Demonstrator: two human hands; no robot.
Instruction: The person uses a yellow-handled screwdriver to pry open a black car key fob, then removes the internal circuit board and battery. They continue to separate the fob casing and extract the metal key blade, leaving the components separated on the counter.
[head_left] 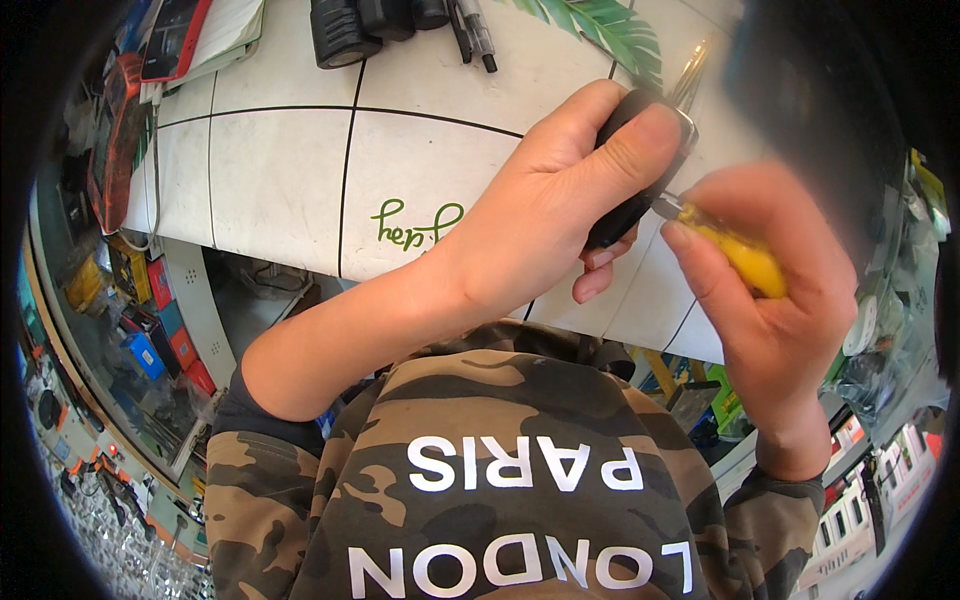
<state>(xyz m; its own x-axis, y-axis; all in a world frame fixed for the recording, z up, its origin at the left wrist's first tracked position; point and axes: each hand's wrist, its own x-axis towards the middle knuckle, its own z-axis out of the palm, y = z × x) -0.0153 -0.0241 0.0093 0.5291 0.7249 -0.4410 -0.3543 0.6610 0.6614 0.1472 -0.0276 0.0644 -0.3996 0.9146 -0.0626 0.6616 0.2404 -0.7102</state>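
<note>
The left hand [560, 200] hides most of the black key fob [625, 205]; the screwdriver's yellow handle [748, 262] is blurred

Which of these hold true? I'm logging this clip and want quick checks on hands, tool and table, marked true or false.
1. The left hand holds a black key fob. True.
2. The right hand is empty. False: it grips a yellow-handled screwdriver.
3. The screwdriver tip meets the fob's edge. True.
4. The fob lies flat on the table. False: it is held above it.
5. The table is plain black. False: it is white with dark lines and a green leaf print.
</note>
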